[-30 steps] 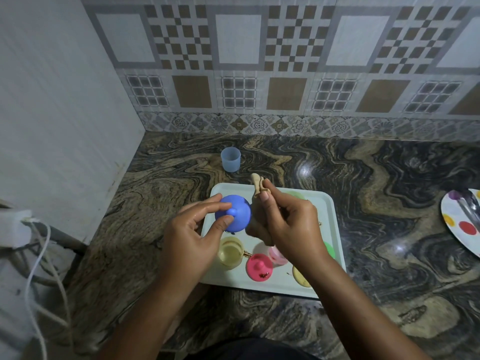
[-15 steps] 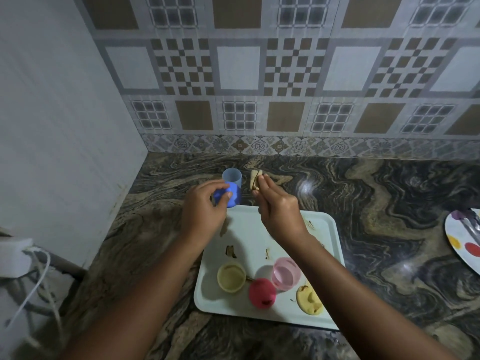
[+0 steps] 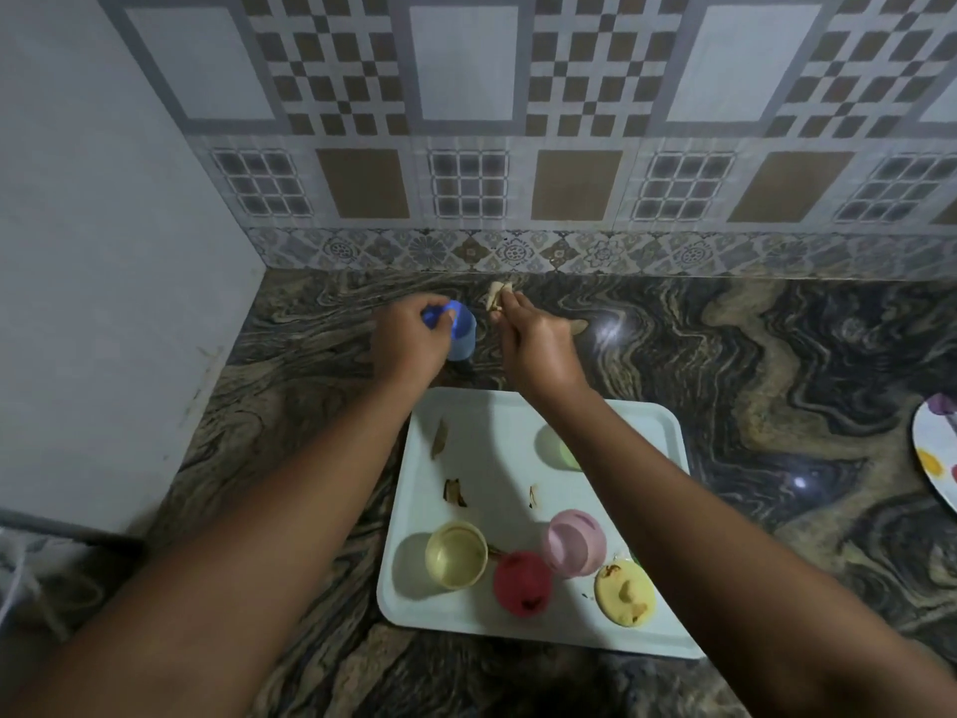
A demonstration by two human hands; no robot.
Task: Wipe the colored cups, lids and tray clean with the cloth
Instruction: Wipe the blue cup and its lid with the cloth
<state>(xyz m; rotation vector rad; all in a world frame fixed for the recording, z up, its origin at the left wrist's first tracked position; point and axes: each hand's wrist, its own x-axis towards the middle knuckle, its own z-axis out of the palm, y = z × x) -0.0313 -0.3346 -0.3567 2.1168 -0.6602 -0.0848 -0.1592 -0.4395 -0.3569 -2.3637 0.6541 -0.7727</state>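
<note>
1. Head view, progress: left hand [image 3: 409, 339] fingers pinch the blue lid [image 3: 434, 316] onto the blue cup [image 3: 463, 336], far of the tray [image 3: 492, 450]. Right hand [image 3: 538, 349] fingers clutch the wadded cloth [image 3: 498, 295]. Likely one set is done. The tray, red lid [image 3: 522, 583] and yellow lid [image 3: 625, 593] show brown smears.
2. Materials: smooth matte plastic, round cups, domed lids, and a glossy veined stone counter [image 3: 725, 355].

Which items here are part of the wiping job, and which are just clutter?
Job: cloth in right hand; blue lid in left hand, at blue cup; tray; yellow cup; pink cup; green cup; red lid; yellow lid.
Clutter: spotted plate, right edge.
</note>
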